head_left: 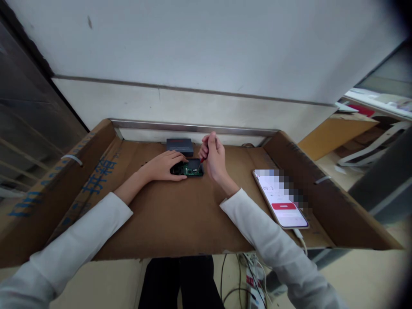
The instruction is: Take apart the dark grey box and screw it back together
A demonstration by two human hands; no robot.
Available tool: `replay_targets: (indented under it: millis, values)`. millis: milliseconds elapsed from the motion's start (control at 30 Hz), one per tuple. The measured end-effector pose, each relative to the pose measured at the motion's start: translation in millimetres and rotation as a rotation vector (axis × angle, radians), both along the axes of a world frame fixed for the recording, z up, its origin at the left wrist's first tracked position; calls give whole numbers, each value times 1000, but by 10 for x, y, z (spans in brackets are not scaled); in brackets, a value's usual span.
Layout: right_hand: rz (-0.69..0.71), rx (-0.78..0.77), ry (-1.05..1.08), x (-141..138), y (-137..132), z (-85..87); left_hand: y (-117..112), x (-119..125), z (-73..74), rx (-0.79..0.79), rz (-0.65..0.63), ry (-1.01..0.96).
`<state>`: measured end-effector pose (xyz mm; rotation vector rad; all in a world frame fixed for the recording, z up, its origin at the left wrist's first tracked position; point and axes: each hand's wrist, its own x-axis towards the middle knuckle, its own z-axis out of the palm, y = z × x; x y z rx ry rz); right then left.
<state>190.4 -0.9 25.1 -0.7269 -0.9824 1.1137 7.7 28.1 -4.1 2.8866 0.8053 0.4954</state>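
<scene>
A small black device with a bare green circuit board (193, 170) lies on the cardboard surface in front of me. My left hand (167, 166) is closed around its left end, thumb at the near edge and fingers over the far edge. In my right hand (213, 156), raised just right of the board, is a thin screwdriver (202, 161) with a red handle; my fingers are wrapped round it. Its tip points down at the board's right end; whether it touches cannot be made out. Behind the device sits a dark grey box (180, 146).
Folded cardboard walls (302, 184) stand at both sides of the work surface. At the right lies a lit phone (280, 199) with a white cable (300, 236) plugged in. A metal strip (193, 127) runs along the back wall. Cables and a power strip (255, 279) are on the floor below.
</scene>
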Motion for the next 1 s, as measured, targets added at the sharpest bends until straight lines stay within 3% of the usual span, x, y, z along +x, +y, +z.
replay_targets:
  millis: [167,700,1000]
  values:
    - [-49,-3,90,15,18,0,10,-5,-14,-11,-2,-9]
    - [-78,-6,14,-10,21,-22,21,-5,-20,7,-11,-3]
    - [-131,215,-221,-93,-135,-139,3,2,-1,5,-1,-11]
